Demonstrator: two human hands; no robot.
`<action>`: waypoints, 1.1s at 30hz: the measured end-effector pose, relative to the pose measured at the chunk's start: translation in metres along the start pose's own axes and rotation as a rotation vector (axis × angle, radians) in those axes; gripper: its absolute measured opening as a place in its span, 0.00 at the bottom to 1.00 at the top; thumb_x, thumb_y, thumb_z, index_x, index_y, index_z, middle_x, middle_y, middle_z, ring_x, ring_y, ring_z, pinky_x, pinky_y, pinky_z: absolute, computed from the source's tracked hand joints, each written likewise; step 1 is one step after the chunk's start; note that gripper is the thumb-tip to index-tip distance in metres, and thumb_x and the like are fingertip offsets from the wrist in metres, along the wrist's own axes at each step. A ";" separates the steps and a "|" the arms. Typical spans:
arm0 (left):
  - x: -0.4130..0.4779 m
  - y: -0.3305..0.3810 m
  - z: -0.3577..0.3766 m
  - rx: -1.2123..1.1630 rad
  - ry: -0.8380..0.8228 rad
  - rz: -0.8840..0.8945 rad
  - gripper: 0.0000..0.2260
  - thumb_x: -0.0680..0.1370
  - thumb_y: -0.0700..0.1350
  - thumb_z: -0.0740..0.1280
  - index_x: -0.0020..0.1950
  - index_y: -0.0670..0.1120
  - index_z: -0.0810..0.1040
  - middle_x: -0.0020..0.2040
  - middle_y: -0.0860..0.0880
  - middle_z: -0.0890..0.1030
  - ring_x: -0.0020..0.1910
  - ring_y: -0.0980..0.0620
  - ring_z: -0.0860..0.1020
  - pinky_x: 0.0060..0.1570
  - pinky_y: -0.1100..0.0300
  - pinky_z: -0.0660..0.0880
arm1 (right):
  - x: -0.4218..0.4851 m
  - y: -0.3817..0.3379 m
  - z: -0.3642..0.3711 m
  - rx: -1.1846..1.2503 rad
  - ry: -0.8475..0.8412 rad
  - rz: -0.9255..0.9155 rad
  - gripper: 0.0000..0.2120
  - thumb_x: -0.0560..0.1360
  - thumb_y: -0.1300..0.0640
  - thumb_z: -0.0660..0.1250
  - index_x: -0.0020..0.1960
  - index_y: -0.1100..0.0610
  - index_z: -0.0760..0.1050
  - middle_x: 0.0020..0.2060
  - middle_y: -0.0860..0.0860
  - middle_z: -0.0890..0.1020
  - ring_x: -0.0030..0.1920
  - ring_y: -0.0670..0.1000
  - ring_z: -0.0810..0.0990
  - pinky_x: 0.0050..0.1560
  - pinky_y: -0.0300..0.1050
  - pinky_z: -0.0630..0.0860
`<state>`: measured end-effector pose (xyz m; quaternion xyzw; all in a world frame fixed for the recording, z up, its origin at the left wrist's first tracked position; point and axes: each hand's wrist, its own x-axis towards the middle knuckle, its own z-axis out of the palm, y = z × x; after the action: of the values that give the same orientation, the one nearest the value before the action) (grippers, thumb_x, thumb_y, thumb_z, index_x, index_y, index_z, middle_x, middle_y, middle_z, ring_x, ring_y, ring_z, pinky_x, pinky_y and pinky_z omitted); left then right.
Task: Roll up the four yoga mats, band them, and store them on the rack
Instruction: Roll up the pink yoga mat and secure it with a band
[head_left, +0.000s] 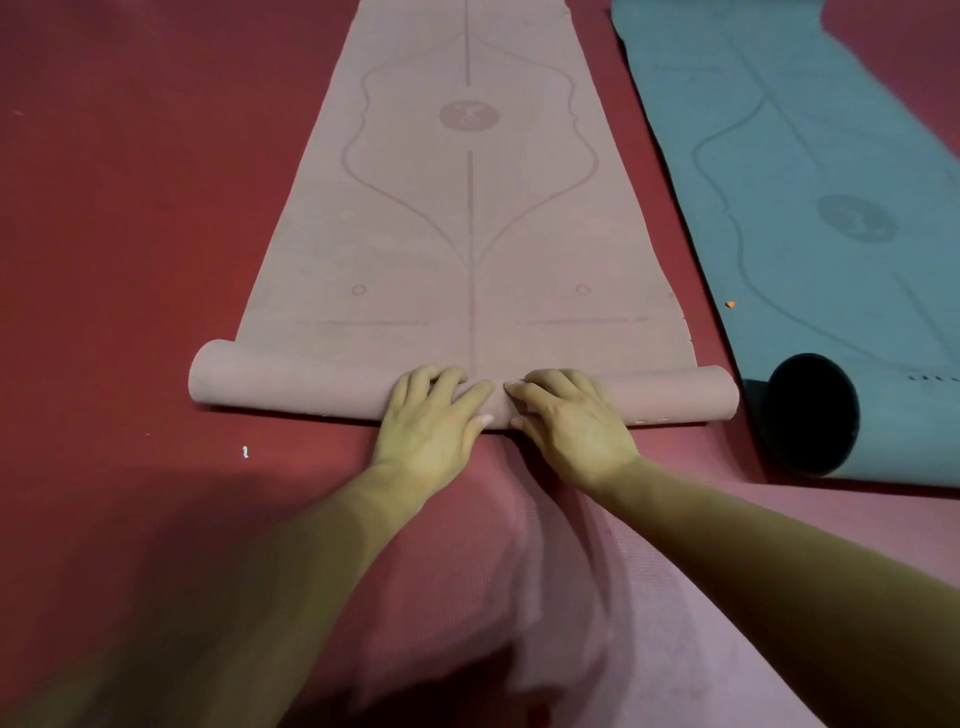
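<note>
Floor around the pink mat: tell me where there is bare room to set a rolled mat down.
The widest free patch is the red floor left of the pink mat, out to the frame's left edge. A narrower tapering strip runs between the pink mat and the teal mat. It is crowded at the pink roll, where the left hand and right hand press.

Pink mat (470, 218) runs off the top edge, far end not visible; its roll core is covered by both hands. Teal mat (831, 208) is cut by the top and right edges. Bottom of frame is motion-blurred, forearms smeared.
</note>
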<state>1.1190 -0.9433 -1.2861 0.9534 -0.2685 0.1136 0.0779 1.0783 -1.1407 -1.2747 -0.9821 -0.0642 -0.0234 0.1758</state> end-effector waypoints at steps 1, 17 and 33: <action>0.003 0.000 0.000 -0.003 -0.001 -0.002 0.15 0.78 0.53 0.70 0.63 0.52 0.80 0.58 0.49 0.80 0.54 0.41 0.76 0.60 0.46 0.72 | 0.001 0.000 0.000 0.002 0.003 0.005 0.20 0.81 0.47 0.67 0.71 0.51 0.75 0.65 0.50 0.78 0.66 0.56 0.72 0.68 0.52 0.67; 0.017 0.005 0.005 -0.044 -0.061 -0.089 0.16 0.81 0.57 0.62 0.66 0.53 0.77 0.60 0.49 0.76 0.59 0.43 0.72 0.66 0.49 0.66 | 0.012 0.012 0.005 -0.049 0.022 0.018 0.20 0.81 0.45 0.66 0.68 0.54 0.76 0.60 0.52 0.79 0.62 0.59 0.75 0.67 0.55 0.67; 0.019 0.002 0.026 -0.041 0.048 -0.065 0.20 0.80 0.55 0.56 0.67 0.51 0.79 0.64 0.43 0.77 0.64 0.40 0.74 0.74 0.41 0.58 | 0.026 0.023 0.013 -0.048 0.103 0.002 0.22 0.81 0.43 0.66 0.70 0.52 0.76 0.62 0.51 0.79 0.63 0.58 0.75 0.67 0.53 0.65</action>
<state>1.1380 -0.9596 -1.3061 0.9568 -0.2378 0.1284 0.1075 1.1077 -1.1546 -1.2926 -0.9836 -0.0536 -0.0753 0.1551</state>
